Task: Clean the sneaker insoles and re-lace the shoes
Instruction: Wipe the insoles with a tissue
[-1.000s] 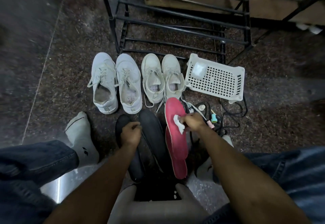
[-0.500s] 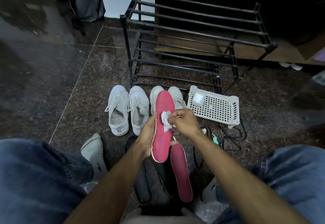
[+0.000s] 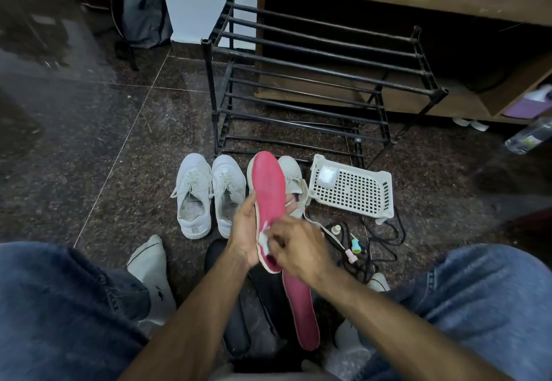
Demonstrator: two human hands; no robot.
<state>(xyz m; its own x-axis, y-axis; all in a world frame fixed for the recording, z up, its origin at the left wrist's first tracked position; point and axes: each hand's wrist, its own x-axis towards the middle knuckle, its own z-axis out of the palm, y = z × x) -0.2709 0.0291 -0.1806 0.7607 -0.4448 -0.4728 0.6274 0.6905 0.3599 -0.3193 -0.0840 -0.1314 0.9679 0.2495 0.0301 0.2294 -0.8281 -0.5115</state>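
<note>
Two hands are sharing this job: my left hand (image 3: 243, 232) is gripping the raised red insole (image 3: 268, 198) along its edge, fingers curled behind it, while my right hand (image 3: 294, 249) is pinching a white wipe (image 3: 264, 241) against the heel end. I am holding it above the floor, in front of the white sneakers (image 3: 209, 195). To do this well, I judge I should be bracing firmly from behind and wiping in long strokes toward the toe.
</note>
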